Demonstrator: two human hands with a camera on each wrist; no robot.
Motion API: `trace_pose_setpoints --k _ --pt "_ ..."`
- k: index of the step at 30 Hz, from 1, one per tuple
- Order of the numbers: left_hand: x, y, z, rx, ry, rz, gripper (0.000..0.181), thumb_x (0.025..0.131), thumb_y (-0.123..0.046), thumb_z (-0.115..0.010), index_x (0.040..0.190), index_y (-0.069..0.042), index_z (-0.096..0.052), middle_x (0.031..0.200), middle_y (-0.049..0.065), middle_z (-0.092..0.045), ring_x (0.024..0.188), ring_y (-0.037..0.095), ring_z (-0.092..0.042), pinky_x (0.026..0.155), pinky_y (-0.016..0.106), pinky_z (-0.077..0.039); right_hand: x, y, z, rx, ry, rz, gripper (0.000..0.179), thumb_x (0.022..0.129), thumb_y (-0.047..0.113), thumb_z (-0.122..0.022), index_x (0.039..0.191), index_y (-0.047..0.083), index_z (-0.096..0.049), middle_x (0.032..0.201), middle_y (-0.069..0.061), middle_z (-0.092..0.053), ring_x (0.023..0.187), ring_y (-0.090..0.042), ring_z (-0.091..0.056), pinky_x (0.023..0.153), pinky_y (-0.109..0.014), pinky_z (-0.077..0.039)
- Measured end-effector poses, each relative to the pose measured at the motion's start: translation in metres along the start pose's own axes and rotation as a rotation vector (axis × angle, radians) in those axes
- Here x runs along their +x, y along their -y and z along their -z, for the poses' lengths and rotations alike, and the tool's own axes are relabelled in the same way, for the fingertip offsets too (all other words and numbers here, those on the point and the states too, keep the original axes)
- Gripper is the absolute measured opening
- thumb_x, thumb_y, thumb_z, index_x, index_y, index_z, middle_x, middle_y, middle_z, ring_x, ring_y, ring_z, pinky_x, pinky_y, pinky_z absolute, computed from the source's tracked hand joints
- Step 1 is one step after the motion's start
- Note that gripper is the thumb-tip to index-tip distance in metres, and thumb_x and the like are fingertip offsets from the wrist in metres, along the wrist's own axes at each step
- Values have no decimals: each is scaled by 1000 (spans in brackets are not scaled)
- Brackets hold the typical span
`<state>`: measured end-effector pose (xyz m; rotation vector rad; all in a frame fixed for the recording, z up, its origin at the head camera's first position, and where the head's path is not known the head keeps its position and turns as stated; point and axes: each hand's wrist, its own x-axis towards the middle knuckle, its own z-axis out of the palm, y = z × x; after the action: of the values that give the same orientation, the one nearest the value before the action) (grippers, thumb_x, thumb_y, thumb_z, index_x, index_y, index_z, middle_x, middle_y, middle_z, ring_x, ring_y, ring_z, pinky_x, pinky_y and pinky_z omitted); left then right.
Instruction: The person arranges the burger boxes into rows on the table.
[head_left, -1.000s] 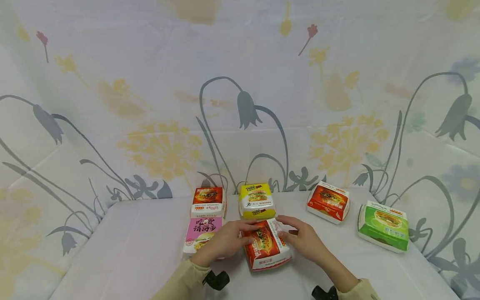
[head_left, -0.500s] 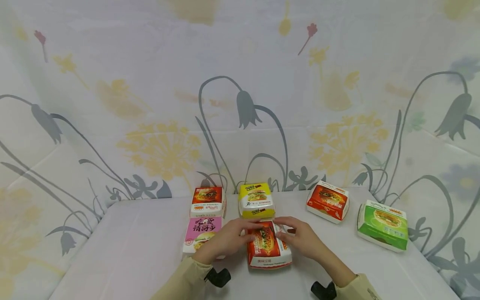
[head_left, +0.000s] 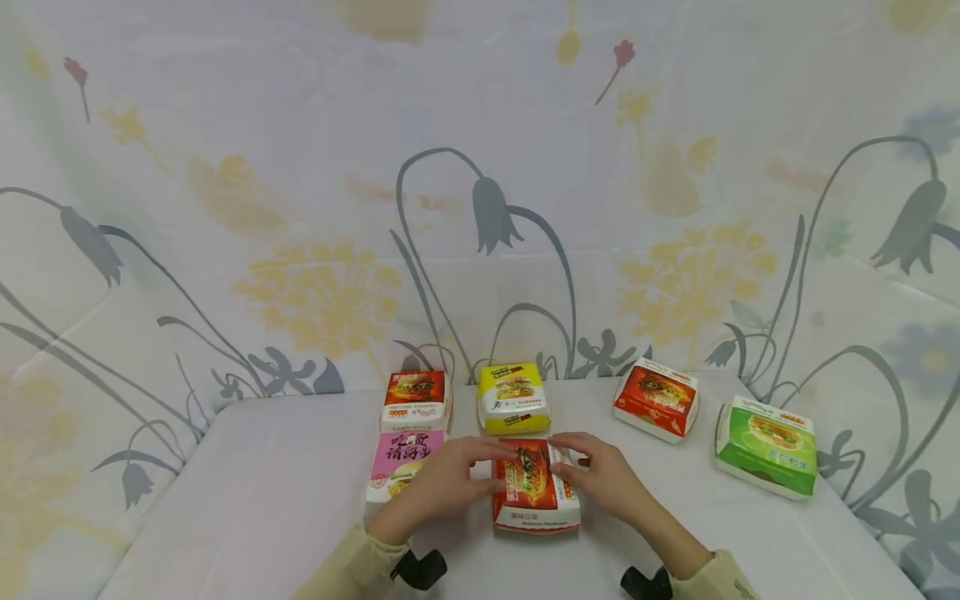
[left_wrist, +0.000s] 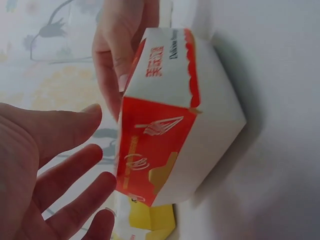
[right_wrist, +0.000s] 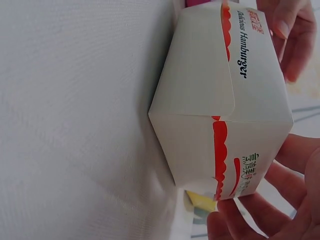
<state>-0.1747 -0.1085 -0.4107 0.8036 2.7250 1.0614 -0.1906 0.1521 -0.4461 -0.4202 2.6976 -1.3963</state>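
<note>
Left hand (head_left: 442, 483) and right hand (head_left: 606, 483) are held apart, fingers loosely extended, with the red-and-white burger box (head_left: 534, 490) set between them. Left-hand contact cannot be confirmed. A cone drawing (left_wrist: 161, 125) on the box's left side is shown only by the left wrist view. Rearward room is limited by the yellow box (head_left: 514, 400); rightward, by the green box (head_left: 768, 446) near the table's (head_left: 285, 492) edge.

A closed red-and-white hamburger box (head_left: 534, 497) lies flat on the tabletop (head_left: 277, 483), in from its far edge.
</note>
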Motion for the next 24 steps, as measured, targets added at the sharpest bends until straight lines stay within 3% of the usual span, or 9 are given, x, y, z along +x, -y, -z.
trace_pose_setpoints --k 7,15,24 --pt "-4 0 -7 123 23 -31 36 85 -30 -80 121 -30 -73 125 -15 -64 116 12 -56 97 39 -48 -5 4 0 -27 -12 -37 39 90 27 -75 126 14 -68 132 -8 -62 127 -33 -53 98 -51 -49" --pt "-5 -3 -7 139 48 -10 41 81 -32 -84 121 -31 -73 129 -16 -61 124 14 -53 102 43 -45 -10 4 -1 -26 -34 -22 38 91 26 -74 125 13 -69 131 -7 -62 126 -33 -54 97 -51 -49" --pt "-2 -2 -3 123 46 21 42 83 -21 -83 122 -30 -72 129 -17 -62 127 16 -53 105 45 -43 -13 4 4 -52 -25 -4 35 91 24 -74 124 13 -69 127 -6 -64 122 -31 -56 95 -51 -51"
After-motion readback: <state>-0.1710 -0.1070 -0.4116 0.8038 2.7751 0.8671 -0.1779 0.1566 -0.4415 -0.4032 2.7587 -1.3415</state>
